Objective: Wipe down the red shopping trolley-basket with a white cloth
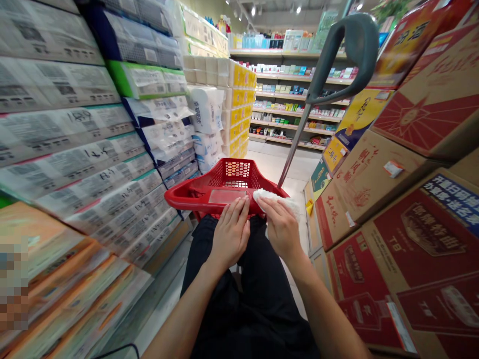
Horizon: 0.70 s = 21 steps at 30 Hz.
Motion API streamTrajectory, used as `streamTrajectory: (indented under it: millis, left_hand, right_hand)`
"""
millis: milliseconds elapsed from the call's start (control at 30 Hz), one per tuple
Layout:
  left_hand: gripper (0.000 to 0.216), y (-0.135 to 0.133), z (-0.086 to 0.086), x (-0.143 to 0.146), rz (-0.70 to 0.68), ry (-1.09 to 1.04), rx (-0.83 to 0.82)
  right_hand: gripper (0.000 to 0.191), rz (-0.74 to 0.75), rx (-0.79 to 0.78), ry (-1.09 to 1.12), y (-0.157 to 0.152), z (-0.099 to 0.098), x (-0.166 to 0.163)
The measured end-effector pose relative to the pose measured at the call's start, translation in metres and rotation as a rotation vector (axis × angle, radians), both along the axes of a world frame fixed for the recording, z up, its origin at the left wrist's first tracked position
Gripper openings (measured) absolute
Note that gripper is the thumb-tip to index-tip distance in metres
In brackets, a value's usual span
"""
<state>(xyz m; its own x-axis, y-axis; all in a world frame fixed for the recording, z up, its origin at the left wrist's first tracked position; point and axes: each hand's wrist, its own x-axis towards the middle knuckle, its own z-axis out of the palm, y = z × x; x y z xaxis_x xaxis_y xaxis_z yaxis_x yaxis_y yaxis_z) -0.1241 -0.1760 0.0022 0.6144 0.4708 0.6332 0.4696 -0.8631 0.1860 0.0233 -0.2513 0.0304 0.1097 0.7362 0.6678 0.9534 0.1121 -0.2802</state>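
Observation:
A red plastic shopping basket [183,199] stands right in front of my knees, its near rim toward me. My left hand [231,234] rests on that rim beside a clear label panel [226,196], fingers stretched out and lying flat, with nothing in them. Just to its right, my right hand [281,227] presses a white cloth [292,203] against the right part of the rim, fingers bent over it. The cloth is bunched, and part of it is hidden under the fingers. A metal pull rod [295,144] with a grey loop handle [368,52] slants up from the basket's right side.
Stacked white paper packs [93,149] rise close on the left, with orange packs [75,279] below. Red and brown cartons [396,169] crowd the right side. Yellow-and-white packs [239,104] stand ahead, before shelves of small goods [295,77]. Pale floor [267,149] shows beyond the basket.

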Motion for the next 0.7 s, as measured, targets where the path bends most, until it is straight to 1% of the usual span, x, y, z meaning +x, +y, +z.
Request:
streamTrajectory:
  millis: [133,267,367,433,533,633,700]
  left_hand:
    - [0.059,-0.001,0.001,0.0,-0.002,0.004,0.001]
    - [0.06,-0.001,0.001,0.0,0.006,0.0,0.011]
    - [0.06,-0.001,0.001,-0.001,0.008,-0.001,0.014]
    - [0.06,-0.001,0.001,-0.001,0.011,-0.007,0.016]
    - [0.06,-0.001,0.0,-0.001,0.014,-0.018,0.022]
    - [0.059,-0.001,-0.001,0.0,0.013,-0.015,0.021]
    - [0.058,0.0,-0.001,0.0,0.012,-0.009,0.015]
  right_hand:
    - [0.042,-0.007,-0.013,0.104,-0.01,0.002,0.038]
    - [0.041,-0.051,-0.091,0.207,0.003,0.007,0.072]
    - [0.039,-0.133,-0.149,0.323,0.014,0.013,0.078]
    - [0.039,-0.226,-0.152,0.335,0.015,0.016,0.069]
    - [0.038,-0.335,-0.125,0.192,0.009,0.019,0.04]
    - [0.037,-0.364,-0.128,0.045,0.005,0.02,0.005]
    - [0.036,-0.331,-0.129,-0.004,0.008,0.019,-0.015]
